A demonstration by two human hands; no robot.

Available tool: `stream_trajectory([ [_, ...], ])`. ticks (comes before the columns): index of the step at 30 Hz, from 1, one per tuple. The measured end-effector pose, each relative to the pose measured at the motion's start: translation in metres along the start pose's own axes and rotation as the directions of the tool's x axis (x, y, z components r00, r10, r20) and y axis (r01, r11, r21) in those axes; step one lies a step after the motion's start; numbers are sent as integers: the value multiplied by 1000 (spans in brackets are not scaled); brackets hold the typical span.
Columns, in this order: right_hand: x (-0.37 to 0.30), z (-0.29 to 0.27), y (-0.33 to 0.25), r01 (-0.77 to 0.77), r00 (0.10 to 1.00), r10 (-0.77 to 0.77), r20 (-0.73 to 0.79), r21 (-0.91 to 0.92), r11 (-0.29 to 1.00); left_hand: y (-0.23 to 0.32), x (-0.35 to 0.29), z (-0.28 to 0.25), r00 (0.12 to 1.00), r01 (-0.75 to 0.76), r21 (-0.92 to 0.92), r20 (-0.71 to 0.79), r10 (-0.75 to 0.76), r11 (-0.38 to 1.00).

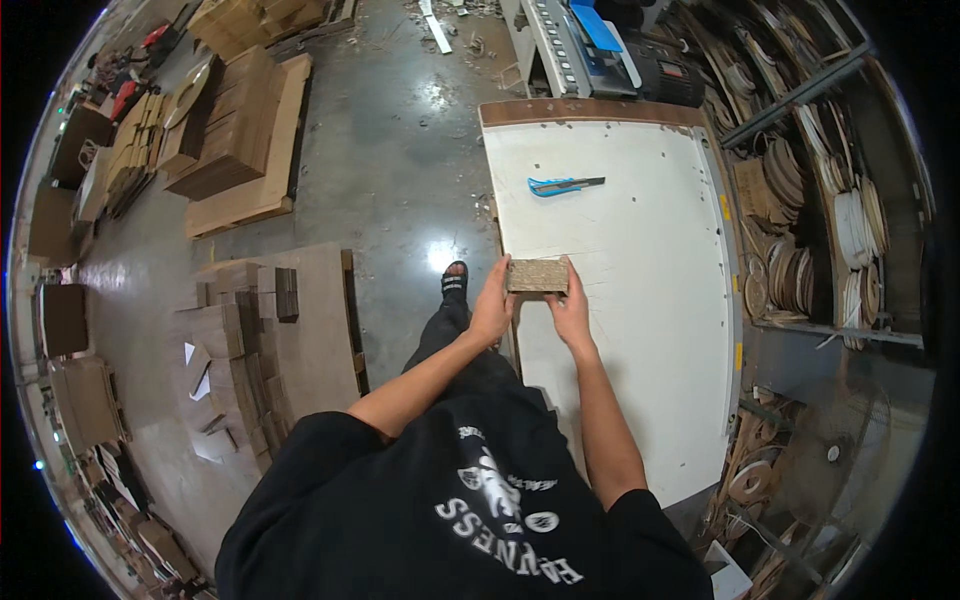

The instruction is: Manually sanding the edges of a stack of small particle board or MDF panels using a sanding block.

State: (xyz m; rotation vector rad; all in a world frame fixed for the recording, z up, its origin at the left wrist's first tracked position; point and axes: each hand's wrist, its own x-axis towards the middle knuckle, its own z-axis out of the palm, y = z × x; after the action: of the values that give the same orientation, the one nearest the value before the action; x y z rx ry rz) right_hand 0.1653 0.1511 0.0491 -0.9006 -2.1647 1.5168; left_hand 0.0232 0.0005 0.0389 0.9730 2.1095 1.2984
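You are standing in a workshop: brown boards (232, 135) are lying stacked on pallets (240, 208), coiled strips (797, 282) are filling racks (800, 93), a machine (566, 58) is standing beyond your worktable (655, 270).

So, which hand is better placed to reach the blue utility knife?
Probably the right hand, closer to the blue utility knife; the left hand is by the edge of the white tabletop. Both hold the rectangular brown block.

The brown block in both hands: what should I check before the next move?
1. Left fingers on the brown block's left end: ok.
2. Right fingers on its right end: ok.
3. Blue knife apart from all fingers, lying on the white tabletop: ok.
4. Knife blade drawn in: cannot tell, too small.
5. Block fully resting on the tabletop: cannot tell.
6. Both feet visible: not ok, only one sandalled foot shows.
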Motion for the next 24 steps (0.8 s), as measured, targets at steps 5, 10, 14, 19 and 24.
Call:
stream_trajectory([
  [5,5,-6,-6,-27,1000,26,-9,-90,996,-6,15,-23,985,-172,132,20,171,976],
  [10,12,-31,-42,78,989,-23,145,-386,919,-14,25,-32,970,-245,188,48,240,951],
  [14,22,-29,-85,399,917,-291,272,-628,668,-16,28,-34,967,-253,220,60,246,942],
  [19,50,2,-98,488,873,-265,410,-696,527,-12,32,-41,970,-240,207,87,227,948],
  [24,60,9,-83,512,856,-262,446,-657,554,-15,40,-50,970,-204,154,168,178,967],
])
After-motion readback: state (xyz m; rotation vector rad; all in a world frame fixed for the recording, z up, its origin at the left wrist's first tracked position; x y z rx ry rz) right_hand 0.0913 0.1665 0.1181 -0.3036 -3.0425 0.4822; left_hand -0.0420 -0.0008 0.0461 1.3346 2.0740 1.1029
